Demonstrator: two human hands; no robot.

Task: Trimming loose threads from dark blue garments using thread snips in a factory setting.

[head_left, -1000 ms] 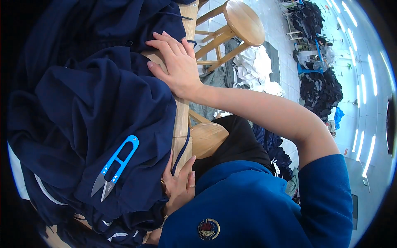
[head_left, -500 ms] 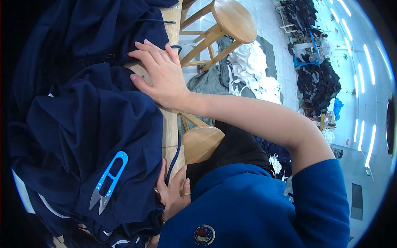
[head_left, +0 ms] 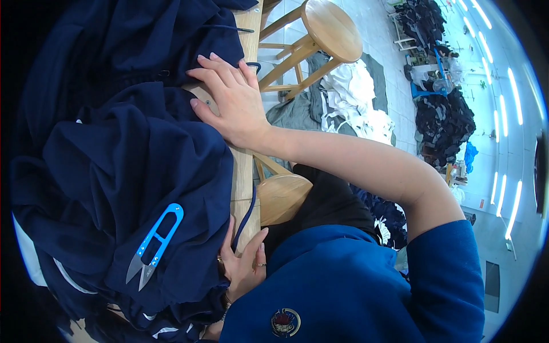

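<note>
Everything on the wooden table (head_left: 244,177) has slid slightly rightward in the frame since 0.5 s ago, probably a head sway. At upper centre the right hand (head_left: 233,108) lies flat, thumb apart, beside bunched navy cloth (head_left: 171,148) filling the left; at lower centre the left hand (head_left: 244,270) has parted fingers, though I can't tell whether it pinches anything. One tug could send the loose snips (head_left: 165,242) sliding, their parted blades nicking cloth, or snag the cord (head_left: 247,214).

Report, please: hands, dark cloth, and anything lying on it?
Right hand flat at table edge. Left hand there too, spread. Navy cloth bunched; blue-handled snips lying on it.
</note>
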